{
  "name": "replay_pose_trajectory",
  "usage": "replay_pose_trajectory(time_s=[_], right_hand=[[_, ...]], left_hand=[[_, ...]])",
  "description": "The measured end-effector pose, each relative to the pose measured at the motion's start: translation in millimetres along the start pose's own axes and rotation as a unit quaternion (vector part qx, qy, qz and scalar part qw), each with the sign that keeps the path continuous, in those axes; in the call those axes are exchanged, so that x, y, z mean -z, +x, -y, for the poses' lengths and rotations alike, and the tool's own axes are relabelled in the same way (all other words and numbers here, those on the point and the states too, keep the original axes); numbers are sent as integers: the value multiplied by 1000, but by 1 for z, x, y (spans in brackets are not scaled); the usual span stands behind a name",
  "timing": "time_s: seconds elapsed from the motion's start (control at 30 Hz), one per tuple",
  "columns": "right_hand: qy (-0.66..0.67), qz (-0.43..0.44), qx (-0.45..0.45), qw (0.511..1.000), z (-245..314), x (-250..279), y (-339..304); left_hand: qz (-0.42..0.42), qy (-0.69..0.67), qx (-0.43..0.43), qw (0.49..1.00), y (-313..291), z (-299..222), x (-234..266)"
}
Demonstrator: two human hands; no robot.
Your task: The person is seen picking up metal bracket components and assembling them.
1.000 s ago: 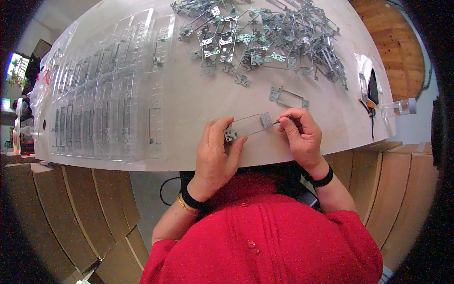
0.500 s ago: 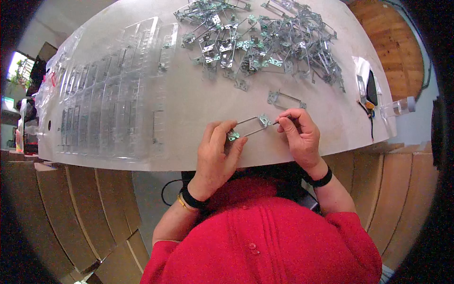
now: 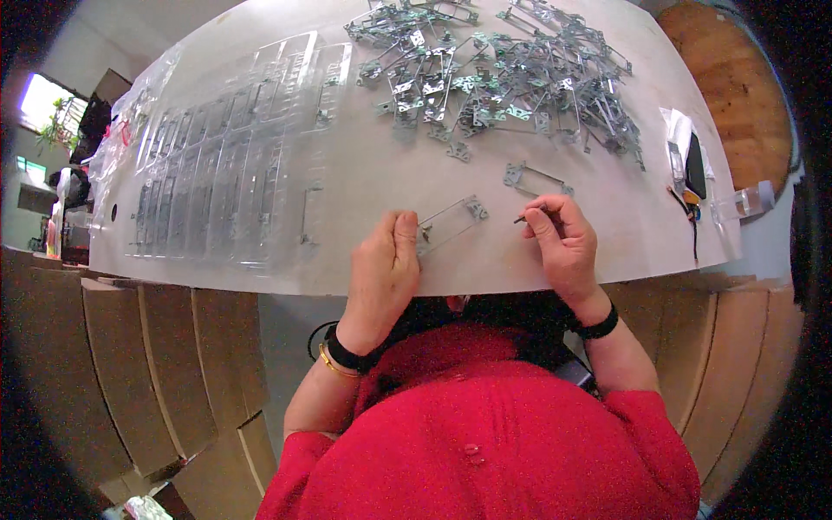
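My left hand [image 3: 384,273] is closed at the left end of a wire-and-plate metal bracket [image 3: 476,208], a pair of thin parallel rods with a small stamped plate at the far end. Its near end is partly hidden by my fingers. To the right, my right hand [image 3: 568,247] pinches a short, thin dark pin-like piece [image 3: 520,220], whose tip points left toward the bracket without touching it. Just beyond that hand lies a second metal bracket [image 3: 539,179] of the same kind, flat on the table.
A tangled heap of metal brackets [image 3: 494,78] covers the back of the white table [image 3: 364,182]. Clear plastic trays [image 3: 212,165] with brackets in their slots stand at left. At right are a dark tool [image 3: 695,165] on white paper and a clear bottle [image 3: 752,200]. Cardboard boxes [image 3: 130,364] line the front.
My left hand has turned so its back faces up, its fingers now bunched at the bracket's end. My right hand's pin has drawn away from the bracket's far plate. The view has shifted slightly.
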State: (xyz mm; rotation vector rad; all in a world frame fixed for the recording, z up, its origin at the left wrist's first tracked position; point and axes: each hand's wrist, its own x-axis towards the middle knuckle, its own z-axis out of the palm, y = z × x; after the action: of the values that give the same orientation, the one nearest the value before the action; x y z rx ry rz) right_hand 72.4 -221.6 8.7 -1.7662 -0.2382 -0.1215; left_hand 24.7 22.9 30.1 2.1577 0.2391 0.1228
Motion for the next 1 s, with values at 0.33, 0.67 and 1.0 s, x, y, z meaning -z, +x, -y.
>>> replay_pose_trajectory(time_s=[0.33,0.67,1.0], right_hand=[[2,15,-32,999,0,1,1],[31,8,-30,999,-2,2,-1],[19,5,-27,999,-1,-1,1]], left_hand=[[-62,49,-84,993,-8,0,-5],[-2,111,-148,983,-4,6,-14],[37,93,-163,982,-6,-9,10]])
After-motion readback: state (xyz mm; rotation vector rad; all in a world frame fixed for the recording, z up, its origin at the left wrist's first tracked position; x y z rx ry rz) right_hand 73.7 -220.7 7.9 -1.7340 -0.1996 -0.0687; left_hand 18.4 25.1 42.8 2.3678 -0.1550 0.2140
